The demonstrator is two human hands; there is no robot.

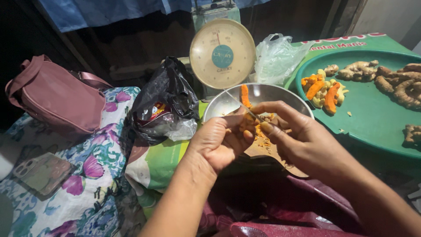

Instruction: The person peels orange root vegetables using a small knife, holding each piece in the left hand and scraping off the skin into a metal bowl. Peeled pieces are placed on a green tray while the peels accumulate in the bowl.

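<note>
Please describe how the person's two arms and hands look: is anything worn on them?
The left hand and right hand are bare: no gloves, and I see no rings or watch. Both forearms are uncovered, with no sleeves in view.

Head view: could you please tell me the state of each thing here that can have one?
Left hand: grip shut on an orange root piece.
Right hand: grip shut on a thin knife, blade on the root.
Metal bowl: holds peel scraps.
Green tray: holds peeled and unpeeled roots.
Black bag: open.
Pink handbag: closed.
Phone: face down.
</note>
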